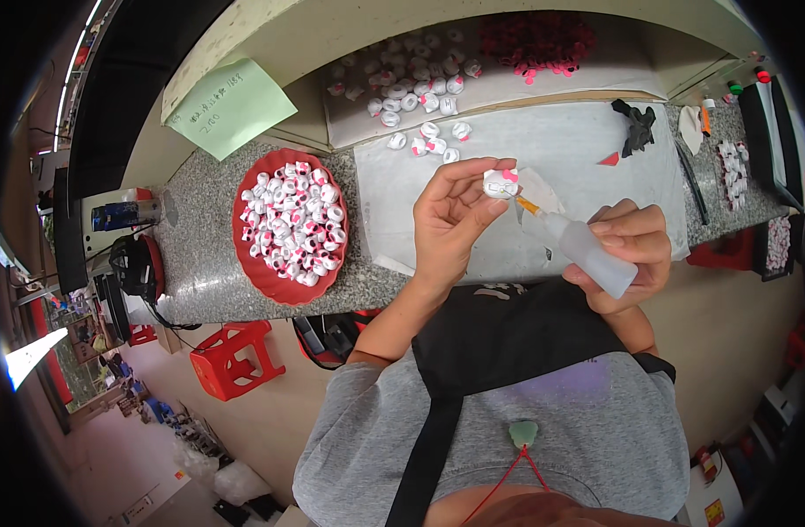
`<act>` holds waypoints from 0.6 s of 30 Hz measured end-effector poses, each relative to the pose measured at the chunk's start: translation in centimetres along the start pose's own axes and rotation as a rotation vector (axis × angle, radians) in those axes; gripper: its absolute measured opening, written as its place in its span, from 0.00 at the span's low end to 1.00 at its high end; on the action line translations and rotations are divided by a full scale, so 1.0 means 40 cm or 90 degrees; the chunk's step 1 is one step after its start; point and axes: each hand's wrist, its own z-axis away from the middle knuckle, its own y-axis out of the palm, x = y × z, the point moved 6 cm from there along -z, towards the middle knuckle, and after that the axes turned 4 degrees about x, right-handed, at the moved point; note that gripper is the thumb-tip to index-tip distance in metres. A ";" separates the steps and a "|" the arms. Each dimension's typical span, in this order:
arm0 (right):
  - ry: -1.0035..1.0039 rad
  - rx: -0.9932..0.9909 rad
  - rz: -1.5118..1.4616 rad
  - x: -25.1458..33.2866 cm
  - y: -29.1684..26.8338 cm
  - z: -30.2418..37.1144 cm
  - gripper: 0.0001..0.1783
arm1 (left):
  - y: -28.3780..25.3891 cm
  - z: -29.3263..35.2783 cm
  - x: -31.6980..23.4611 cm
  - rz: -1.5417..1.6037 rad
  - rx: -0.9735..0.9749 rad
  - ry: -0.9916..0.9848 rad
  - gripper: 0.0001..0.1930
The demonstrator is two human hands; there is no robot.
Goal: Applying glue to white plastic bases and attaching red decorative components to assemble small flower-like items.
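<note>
My left hand [455, 215] pinches a small white cat-head figurine [500, 184] with a pink bow between thumb and fingers, holding it above the worktop. Wrapped in my right hand [629, 250] is a translucent squeeze bottle [588, 255], tilted so its orange nozzle [527, 205] points up and left. The nozzle tip is close beside the figurine; I cannot tell whether they touch. Several similar white heads [433, 140] lie loose on the white paper [393, 215] beyond my hands. A red scalloped plate [290, 294] at the left is heaped with heads bearing pink bows.
Under the shelf at the back are more white heads [411, 75] and a pile of dark pink pieces [538, 44]. A green note [231, 105] hangs from the shelf's left side. Crumpled black material [635, 127] lies back right. A red stool [235, 360] stands below the worktop.
</note>
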 end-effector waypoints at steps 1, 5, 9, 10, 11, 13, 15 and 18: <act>0.011 -0.002 0.006 0.000 0.001 0.000 0.24 | -0.001 0.000 0.001 0.000 -0.001 -0.001 0.18; 0.023 0.009 0.017 0.000 0.001 -0.002 0.21 | 0.000 0.002 0.003 -0.007 -0.001 -0.007 0.18; 0.024 0.012 0.017 0.000 -0.002 -0.002 0.21 | -0.002 0.002 0.004 0.000 -0.009 -0.009 0.18; 0.020 0.008 0.021 0.002 -0.003 -0.002 0.20 | -0.002 0.002 0.004 0.001 -0.009 -0.009 0.18; 0.016 0.005 0.026 0.002 -0.005 -0.002 0.20 | -0.003 0.002 0.004 0.004 -0.010 -0.006 0.18; 0.009 -0.003 0.032 0.003 -0.006 0.000 0.20 | -0.004 0.003 0.003 0.008 -0.009 -0.003 0.18; 0.001 -0.010 0.039 0.003 -0.007 0.002 0.20 | 0.001 0.003 0.002 0.044 0.025 -0.005 0.17; -0.009 -0.013 0.043 0.005 -0.006 0.002 0.20 | 0.002 0.003 0.004 0.042 0.034 -0.010 0.17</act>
